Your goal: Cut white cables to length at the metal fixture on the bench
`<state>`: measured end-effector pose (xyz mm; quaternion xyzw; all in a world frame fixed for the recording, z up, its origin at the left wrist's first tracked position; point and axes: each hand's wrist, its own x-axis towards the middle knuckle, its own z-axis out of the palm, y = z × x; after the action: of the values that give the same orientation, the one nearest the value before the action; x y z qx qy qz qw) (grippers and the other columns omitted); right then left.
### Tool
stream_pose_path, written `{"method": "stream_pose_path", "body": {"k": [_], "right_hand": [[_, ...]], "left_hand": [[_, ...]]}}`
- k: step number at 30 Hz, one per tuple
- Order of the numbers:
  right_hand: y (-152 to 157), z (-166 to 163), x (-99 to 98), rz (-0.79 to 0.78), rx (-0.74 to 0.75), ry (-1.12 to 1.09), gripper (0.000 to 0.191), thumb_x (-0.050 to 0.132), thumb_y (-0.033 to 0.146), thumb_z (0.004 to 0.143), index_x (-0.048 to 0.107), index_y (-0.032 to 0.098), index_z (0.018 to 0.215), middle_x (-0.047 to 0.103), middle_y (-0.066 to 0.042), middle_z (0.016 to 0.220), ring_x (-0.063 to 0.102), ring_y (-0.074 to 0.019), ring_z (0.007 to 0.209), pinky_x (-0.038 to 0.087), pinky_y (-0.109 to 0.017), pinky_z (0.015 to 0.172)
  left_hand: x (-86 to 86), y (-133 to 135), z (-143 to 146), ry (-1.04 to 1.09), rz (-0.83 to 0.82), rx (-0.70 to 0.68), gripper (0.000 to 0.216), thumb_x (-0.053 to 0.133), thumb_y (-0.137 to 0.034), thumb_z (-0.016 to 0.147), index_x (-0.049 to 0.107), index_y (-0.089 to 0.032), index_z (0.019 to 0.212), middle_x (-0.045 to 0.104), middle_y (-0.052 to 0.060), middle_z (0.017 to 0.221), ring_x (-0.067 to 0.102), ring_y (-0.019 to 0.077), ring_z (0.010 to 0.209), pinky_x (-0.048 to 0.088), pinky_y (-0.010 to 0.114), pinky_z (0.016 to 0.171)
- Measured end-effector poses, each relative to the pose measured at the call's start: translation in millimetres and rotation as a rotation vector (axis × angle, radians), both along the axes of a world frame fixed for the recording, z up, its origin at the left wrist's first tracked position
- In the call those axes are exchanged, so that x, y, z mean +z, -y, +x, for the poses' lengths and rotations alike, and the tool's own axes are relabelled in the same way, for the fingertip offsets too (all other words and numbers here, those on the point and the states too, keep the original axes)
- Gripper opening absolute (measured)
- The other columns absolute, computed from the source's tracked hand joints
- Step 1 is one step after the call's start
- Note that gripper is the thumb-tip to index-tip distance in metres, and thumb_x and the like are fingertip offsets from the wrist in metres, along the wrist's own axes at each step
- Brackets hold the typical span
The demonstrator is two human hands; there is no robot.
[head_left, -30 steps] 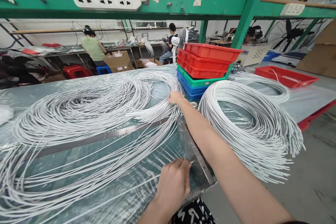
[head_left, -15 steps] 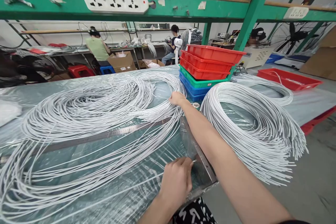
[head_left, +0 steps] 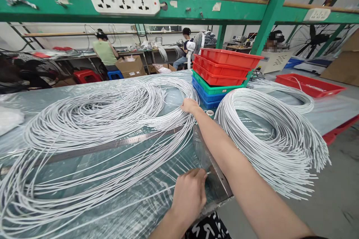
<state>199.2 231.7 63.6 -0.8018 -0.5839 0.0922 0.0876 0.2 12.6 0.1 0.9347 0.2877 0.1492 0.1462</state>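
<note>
White cables [head_left: 165,119] lie in long loops across a table [head_left: 50,95] covered with clear plastic film. The right hand [head_left: 190,105] is stretched out to the far bend of these loops and is closed on a band of the cables; how many strands sit inside the fist cannot be told. The left hand [head_left: 189,188], nearer the body, has its fingers curled tight round a single strand [head_left: 161,191] that runs in from the left, a short white tip showing just past the fingertips, beside an upright metal block [head_left: 202,153]. A metal ruler [head_left: 123,142] lies partly under the cables, along the near side of the large coil [head_left: 84,134]. To the right of the right forearm rests a thick coil [head_left: 252,153], its many ends fanned out over the table's edge. Beyond the right hand, red trays [head_left: 224,69] are stacked on a green tray [head_left: 213,89] and blue trays [head_left: 207,101], and a white power strip [head_left: 122,0] is fixed to the green beam [head_left: 202,13] above
</note>
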Motion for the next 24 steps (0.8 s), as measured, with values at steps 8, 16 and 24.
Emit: {"method": "stream_pose_path", "body": {"k": [8,16,24], "right_hand": [[-1.2,1.0,-2.1,0.008,0.005,0.005,0.033,0.052,0.035,0.093,0.066,0.016,0.116,0.065,-0.012,0.115,0.058,-0.0257,0.114,0.047,-0.031,0.092],[-0.5,0.9,-1.3,-0.015,0.005,0.008,0.035,0.053,0.036,0.093,0.065,0.016,0.119,0.064,-0.013,0.118,0.057,-0.0266,0.115,0.047,-0.033,0.094],[-1.9,2.8,-3.8,0.001,0.004,0.028,0.036,0.054,0.034,0.092,0.065,0.015,0.120,0.066,-0.013,0.112,0.059,-0.0254,0.113,0.048,-0.030,0.092]], "left_hand": [[-0.6,1.1,1.6,-0.034,0.014,0.015,0.027,0.034,-0.009,0.091,0.041,-0.020,0.068,0.049,-0.001,0.060,0.044,0.0138,0.050,0.020,0.027,0.049],[0.3,1.0,1.0,-0.030,-0.004,0.017,0.026,0.035,-0.010,0.091,0.042,-0.020,0.068,0.050,0.000,0.060,0.044,0.0136,0.051,0.020,0.027,0.050],[-1.0,0.8,0.7,-0.012,-0.029,0.017,0.024,0.035,-0.012,0.092,0.042,-0.020,0.070,0.052,-0.001,0.062,0.045,0.0133,0.052,0.020,0.026,0.051]]}}
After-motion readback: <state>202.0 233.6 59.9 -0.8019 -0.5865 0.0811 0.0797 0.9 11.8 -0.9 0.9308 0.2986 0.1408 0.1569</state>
